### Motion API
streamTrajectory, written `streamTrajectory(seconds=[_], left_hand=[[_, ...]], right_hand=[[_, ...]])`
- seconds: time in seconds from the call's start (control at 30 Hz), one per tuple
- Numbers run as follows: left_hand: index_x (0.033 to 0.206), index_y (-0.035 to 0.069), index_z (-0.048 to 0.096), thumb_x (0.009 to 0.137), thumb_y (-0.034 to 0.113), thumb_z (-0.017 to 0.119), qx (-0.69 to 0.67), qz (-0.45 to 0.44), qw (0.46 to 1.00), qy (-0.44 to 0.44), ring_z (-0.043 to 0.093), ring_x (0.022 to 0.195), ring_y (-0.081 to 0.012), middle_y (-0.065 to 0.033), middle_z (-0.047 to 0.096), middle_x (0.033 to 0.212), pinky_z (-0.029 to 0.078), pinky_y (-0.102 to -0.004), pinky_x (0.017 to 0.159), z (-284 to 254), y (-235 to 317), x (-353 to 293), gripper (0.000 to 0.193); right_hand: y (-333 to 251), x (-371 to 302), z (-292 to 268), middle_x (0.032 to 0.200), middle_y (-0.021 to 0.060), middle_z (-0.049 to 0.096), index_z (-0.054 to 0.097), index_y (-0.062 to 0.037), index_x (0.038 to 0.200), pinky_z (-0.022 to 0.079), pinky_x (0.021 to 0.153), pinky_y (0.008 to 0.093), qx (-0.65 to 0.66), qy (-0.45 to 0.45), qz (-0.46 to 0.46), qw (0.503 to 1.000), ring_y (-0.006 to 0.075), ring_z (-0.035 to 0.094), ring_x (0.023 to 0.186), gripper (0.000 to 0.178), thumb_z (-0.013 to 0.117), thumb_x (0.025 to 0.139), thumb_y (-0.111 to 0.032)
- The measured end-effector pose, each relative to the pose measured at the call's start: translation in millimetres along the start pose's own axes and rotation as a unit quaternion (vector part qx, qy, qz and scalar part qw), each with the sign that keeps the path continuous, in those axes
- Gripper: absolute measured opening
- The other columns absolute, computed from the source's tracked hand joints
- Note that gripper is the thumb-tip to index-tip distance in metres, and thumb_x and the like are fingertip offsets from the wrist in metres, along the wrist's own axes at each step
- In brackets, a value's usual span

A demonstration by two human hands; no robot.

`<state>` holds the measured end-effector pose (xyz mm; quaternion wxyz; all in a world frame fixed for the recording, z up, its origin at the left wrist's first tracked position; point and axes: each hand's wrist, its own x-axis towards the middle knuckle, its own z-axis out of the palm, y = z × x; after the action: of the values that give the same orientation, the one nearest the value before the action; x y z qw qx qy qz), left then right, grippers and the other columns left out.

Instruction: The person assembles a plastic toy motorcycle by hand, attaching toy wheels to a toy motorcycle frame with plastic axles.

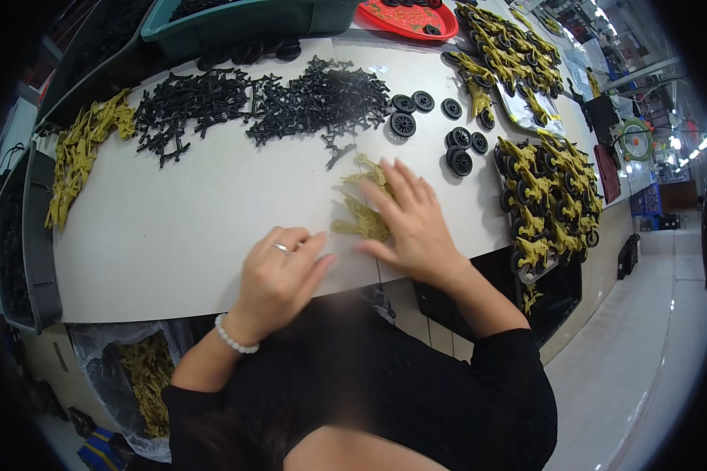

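Observation:
Two olive-yellow plastic toy motorbike body pieces lie on the white table in front of me: a nearer piece and a farther one, partly covered by my fingers. My right hand is open over their right side, fingers spread and slightly blurred; whether it touches them I cannot tell. Left of the pieces, my left hand is closed, its fingers curled in and its thumb pointing right. What it holds, if anything, is hidden. Beyond the pieces lies a heap of black plastic frame parts. Several black toy wheels are scattered to its right.
More yellow body pieces are heaped at the left. Assembled yellow toy motorbikes fill a tray at the right, with others behind. A teal bin and a red tray stand at the back. A grey bin borders the left edge.

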<state>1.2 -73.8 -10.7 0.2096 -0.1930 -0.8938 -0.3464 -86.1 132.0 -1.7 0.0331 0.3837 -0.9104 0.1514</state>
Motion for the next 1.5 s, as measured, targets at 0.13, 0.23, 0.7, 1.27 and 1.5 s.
streamTrajectory(seconds=[0.13,0.23,0.7,1.27,1.5], left_hand=[[0.095,-0.002,0.063,0.069,0.000,0.074,0.051,-0.075,0.994,0.056,0.058,0.072,-0.0274,-0.0133,0.059,0.084,0.048,-0.0328,0.061,-35,-14,-17,0.028],[0.091,-0.001,0.064,0.070,0.004,0.074,0.127,-0.106,0.981,0.099,0.059,0.074,-0.0281,-0.0136,0.060,0.085,0.048,-0.0339,0.063,-72,-48,-29,0.024],[0.116,0.000,0.058,0.080,0.026,0.066,0.456,-0.263,0.844,0.104,0.052,0.109,-0.0338,-0.0181,0.057,0.116,0.041,-0.0409,0.093,-226,-251,-67,0.044],[0.097,0.000,0.063,0.072,0.004,0.064,0.335,-0.009,0.938,0.089,0.061,0.092,-0.0304,-0.0133,0.064,0.102,0.050,-0.0394,0.081,-170,-122,-89,0.025],[0.098,0.001,0.062,0.067,-0.001,0.066,0.141,0.055,0.986,-0.065,0.058,0.105,-0.0324,-0.0167,0.058,0.115,0.049,-0.0431,0.088,-112,-70,-87,0.031]], right_hand=[[10,1,2,0.147,0.0139,0.029,0.046,-0.0120,0.133,0.024,0.106,0.0582,-0.061,-0.082,-0.059,0.993,0.0326,0.025,0.137,0.064,0.065,0.079,-0.040],[34,2,-11,0.146,0.0113,0.033,0.049,-0.0105,0.130,0.026,0.105,0.0563,-0.038,-0.125,-0.084,0.988,0.0311,0.028,0.136,0.064,0.068,0.074,-0.035],[17,43,-31,0.125,0.0138,0.053,0.049,-0.0065,0.123,0.030,0.103,0.0520,0.006,-0.005,-0.145,0.989,0.0322,0.048,0.119,0.066,0.075,0.068,-0.030],[-65,109,-2,0.109,0.0103,0.060,0.056,-0.0049,0.113,0.044,0.088,0.0415,0.121,-0.011,-0.269,0.956,0.0278,0.057,0.101,0.043,0.071,0.074,-0.014],[-79,111,16,0.108,0.0134,0.060,0.055,-0.0026,0.115,0.047,0.083,0.0358,0.192,-0.094,-0.181,0.960,0.0296,0.058,0.097,0.042,0.069,0.078,-0.016]])
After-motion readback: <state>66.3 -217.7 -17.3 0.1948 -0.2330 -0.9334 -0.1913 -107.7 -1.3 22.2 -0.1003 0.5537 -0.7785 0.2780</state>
